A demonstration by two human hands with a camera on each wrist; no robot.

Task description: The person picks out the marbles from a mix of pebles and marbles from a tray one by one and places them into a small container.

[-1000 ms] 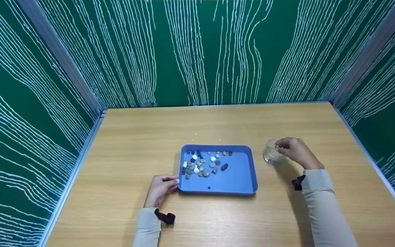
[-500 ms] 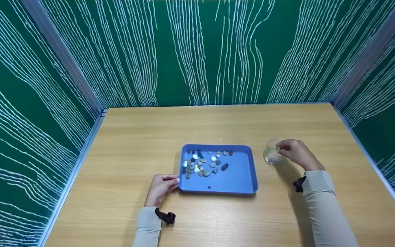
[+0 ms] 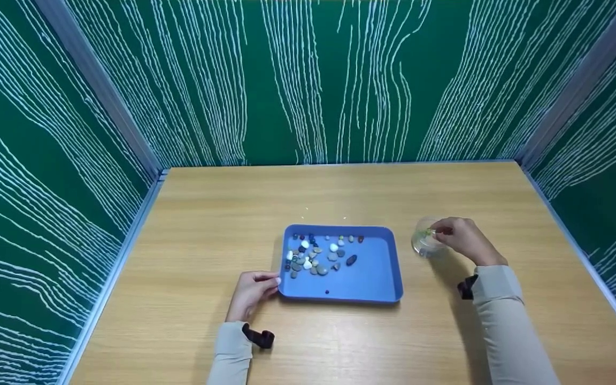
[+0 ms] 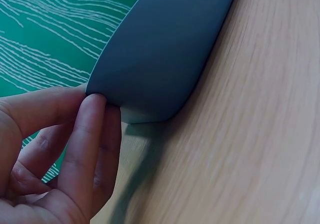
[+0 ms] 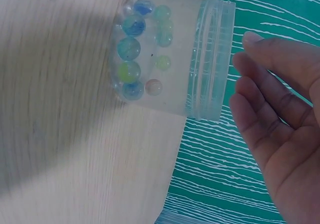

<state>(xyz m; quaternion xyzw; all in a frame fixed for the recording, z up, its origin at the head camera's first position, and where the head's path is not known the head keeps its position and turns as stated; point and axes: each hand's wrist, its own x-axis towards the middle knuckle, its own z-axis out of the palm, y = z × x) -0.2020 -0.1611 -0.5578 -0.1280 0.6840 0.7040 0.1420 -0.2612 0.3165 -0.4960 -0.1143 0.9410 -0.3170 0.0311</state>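
Note:
A shallow blue tray [image 3: 364,275] lies on the table with several pebbles and marbles in it, mostly towards its left side. My left hand [image 3: 252,293] pinches the tray's near left rim, with thumb and fingertips against the edge in the left wrist view. To the right of the tray stands a clear jar [image 5: 170,49] with a threaded mouth and no lid. Several glass marbles [image 5: 129,48] lie at its bottom, blue, green and yellowish. My right hand [image 3: 463,238] is just over the jar's mouth. Its fingers are slightly bent, and nothing shows between them in the right wrist view.
Light wood table [image 3: 222,208] bears the tray and jar. A few tiny pale specks [image 3: 306,209] lie behind the tray. Green panels with white lines [image 3: 340,80] enclose the back and both sides.
A marble pinched in my right fingertips one second ago has been let go at the jar's mouth. The left hand stays at the tray's rim.

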